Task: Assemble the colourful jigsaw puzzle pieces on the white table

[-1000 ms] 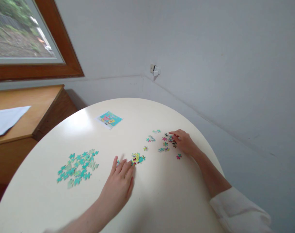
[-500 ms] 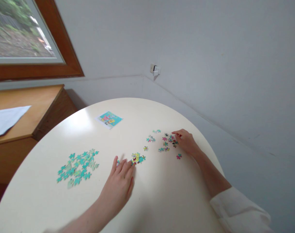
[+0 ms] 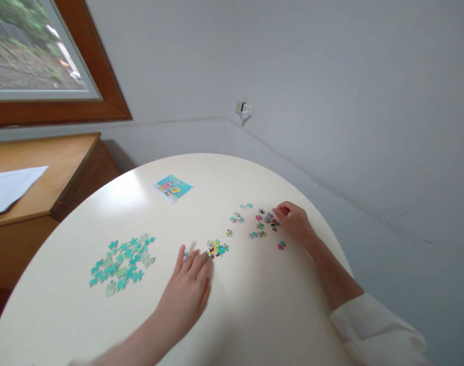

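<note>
My left hand [image 3: 189, 284] lies flat with its fingers stretched out, their tips at the lower left edge of a joined patch of jigsaw puzzle [image 3: 215, 248] showing a yellow cartoon face. A small puzzle piece [image 3: 185, 255] peeks out by its index finger, partly covered. On the right, my right hand [image 3: 295, 221] is at the edge of a loose cluster of pink, teal and dark puzzle pieces [image 3: 269, 218]. Its fingers are curled together near the thumb; whatever they hold, if anything, is hidden. A single pink and teal piece [image 3: 281, 245] lies just below that hand.
A heap of teal and pale green puzzle pieces [image 3: 123, 262] lies at the left of the round white table [image 3: 254, 325]. The reference picture card [image 3: 174, 187] lies toward the back. More pieces [image 3: 237, 218] lie mid-table. A wooden cabinet [image 3: 71, 162] stands beyond the left edge.
My right hand's outstretched index finger has drawn back and curled in toward the thumb, and the hand has shifted slightly right. My left hand and the joined patch look unmoved.
</note>
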Demonstrator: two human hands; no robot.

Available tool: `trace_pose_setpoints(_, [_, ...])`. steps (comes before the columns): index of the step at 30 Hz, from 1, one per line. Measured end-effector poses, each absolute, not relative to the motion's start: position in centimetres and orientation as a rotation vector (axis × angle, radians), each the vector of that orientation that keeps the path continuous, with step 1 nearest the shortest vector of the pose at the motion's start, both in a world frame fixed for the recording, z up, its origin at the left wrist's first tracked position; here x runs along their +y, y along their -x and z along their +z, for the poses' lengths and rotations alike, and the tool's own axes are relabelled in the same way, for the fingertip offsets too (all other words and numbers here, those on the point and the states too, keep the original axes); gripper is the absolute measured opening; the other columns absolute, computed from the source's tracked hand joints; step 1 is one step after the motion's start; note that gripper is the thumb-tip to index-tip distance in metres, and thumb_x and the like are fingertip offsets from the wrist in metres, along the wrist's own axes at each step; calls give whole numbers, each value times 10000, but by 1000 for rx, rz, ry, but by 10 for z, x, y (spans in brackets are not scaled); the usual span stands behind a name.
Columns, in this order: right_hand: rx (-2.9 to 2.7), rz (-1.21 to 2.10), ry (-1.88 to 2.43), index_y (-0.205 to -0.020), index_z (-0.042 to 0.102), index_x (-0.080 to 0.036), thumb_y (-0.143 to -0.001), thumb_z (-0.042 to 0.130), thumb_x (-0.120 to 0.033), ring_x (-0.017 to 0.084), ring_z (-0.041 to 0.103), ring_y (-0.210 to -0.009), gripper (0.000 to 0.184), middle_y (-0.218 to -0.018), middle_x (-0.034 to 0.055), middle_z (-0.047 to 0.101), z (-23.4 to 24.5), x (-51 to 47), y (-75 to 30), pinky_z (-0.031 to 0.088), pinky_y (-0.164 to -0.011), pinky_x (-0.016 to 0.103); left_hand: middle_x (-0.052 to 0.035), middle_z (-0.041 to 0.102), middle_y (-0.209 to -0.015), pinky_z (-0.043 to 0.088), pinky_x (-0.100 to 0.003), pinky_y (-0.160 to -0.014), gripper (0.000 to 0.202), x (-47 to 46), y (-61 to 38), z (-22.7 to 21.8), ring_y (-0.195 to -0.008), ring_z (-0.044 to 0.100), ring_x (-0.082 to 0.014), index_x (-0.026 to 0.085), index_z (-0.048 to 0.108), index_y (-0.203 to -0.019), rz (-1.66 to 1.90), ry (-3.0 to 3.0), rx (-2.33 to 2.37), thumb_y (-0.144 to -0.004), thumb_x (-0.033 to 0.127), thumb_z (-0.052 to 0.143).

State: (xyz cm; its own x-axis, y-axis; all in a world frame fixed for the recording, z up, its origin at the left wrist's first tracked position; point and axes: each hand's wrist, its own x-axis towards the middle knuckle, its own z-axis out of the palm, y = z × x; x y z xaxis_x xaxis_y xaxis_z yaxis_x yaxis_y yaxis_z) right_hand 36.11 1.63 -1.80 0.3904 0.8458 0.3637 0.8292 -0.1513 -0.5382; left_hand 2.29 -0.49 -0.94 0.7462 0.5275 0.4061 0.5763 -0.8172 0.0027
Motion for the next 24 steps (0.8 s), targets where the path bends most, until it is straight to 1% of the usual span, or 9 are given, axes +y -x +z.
trace_pose_setpoints(8, [-1625,59,2008,-613,459,-209,-766,425,-317,135,446,-500,191,-553,8,540,-12,14,-356,316,-537,267,-101,628,-1090,264,-531,-1066,295,-4,-22,-9,-1064,540,-237,142,594,-1060,-591,2826,-895,-841,137,397])
trace_pose_setpoints(11, [-1678,27,2019,-615,447,-207,-770,411,-307,137,435,-504,188,-570,14,539,-12,15,-356,305,-547,271,-101,624,-1102,275,-528,-1060,291,-4,-22,-9,-1065,541,-241,142,585,-1067,-588,2834,-895,-842,141,401])
trace_pose_setpoints(16, [-1723,13,1982,-607,445,-200,-784,398,-283,125,425,-502,201,-568,8,542,-14,16,-357,302,-550,261,-99,626,-1091,257,-529,-1068,293,-5,-23,-10,-1067,539,-235,141,594,-1059,-598,2829,-916,-837,136,402])
trace_pose_setpoints(20, [-1736,24,1934,-642,515,-190,-783,467,-313,143,488,-593,193,-634,20,589,-13,15,-361,329,-611,271,-98,628,-1094,251,-526,-1074,291,-5,-22,-11,-1068,539,-231,142,592,-1064,-598,2834,-910,-842,143,404])
trace_pose_setpoints(24, [-1789,23,1928,-760,627,-204,-745,571,-344,175,539,-724,152,-750,35,639,-14,12,-366,347,-710,309,-94,628,-1096,257,-521,-1072,295,-5,-22,-12,-1070,536,-232,144,593,-1066,-601,2835,-914,-842,146,402])
